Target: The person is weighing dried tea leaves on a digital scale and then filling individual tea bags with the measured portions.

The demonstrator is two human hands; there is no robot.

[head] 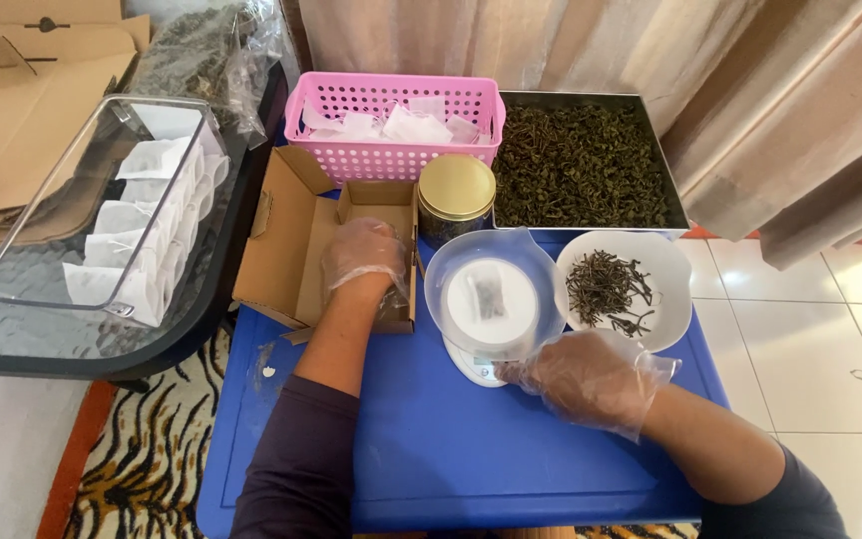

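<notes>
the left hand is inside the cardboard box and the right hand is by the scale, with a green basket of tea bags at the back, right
Not quite: the basket is pink, not green, as the head view shows. The rest holds: the left hand is in the cardboard box and the right hand is by the scale.

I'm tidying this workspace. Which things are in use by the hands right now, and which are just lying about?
In use:
left hand in open brown cardboard box
right hand by small white scale with clear bowl
white dish of dark leaves

Lying about:
pink plastic basket
gold-lidded round tin
metal tray of dried leaves
clear plastic bin of white sachets
</notes>
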